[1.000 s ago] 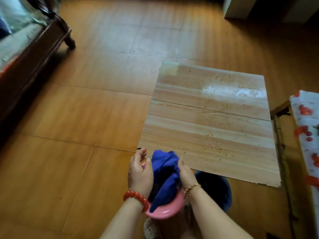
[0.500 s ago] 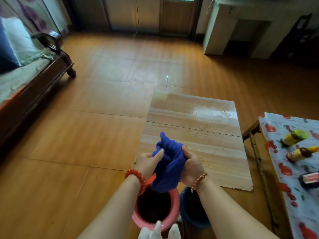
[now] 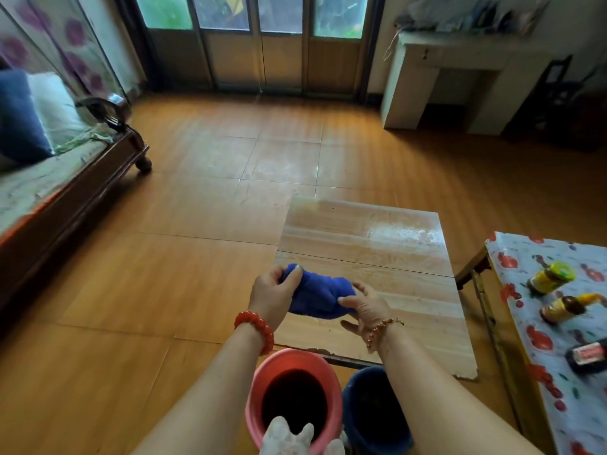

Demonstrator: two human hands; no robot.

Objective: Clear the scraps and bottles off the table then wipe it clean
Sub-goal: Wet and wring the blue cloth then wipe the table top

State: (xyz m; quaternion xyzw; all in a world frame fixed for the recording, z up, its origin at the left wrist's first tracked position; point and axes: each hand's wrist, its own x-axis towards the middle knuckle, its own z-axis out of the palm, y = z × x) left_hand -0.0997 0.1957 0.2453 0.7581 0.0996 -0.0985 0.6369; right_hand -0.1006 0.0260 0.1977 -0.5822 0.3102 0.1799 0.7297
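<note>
Since the earlier frame the blue cloth (image 3: pixel 317 295) has been lifted away from the pink bucket (image 3: pixel 293 394) and carried forward over the near half of the table (image 3: pixel 394 257), and it has been turned from a hanging bundle into a sideways roll. The cloth is soft and bunched, with a fuzzy lower edge, and it is held just above the wood. The left hand (image 3: pixel 271 292) is closed on its left end, with the thumb laid across the top and the fingers wrapped underneath. The right hand (image 3: pixel 366 310) is set against the right end with its fingers spread and only loosely curled; a firm grasp cannot be told there. A red bead bracelet (image 3: pixel 256 330) is worn on the left wrist and a thin gold chain (image 3: pixel 382 328) on the right.

The table is a low square of pale, striped, glossy wood with a seam across the middle, a wet shine at its far right corner and a chipped near edge. 2 round plastic buckets are seen below the arms, the pink one touching a dark blue bucket (image 3: pixel 374 408).

To the right, 3 bottles (image 3: pixel 563 307) lie on their sides on a bench covered with a red-patterned sheet (image 3: pixel 538 343). The floor (image 3: pixel 164 257) is laid in orange-brown tiles.
</note>
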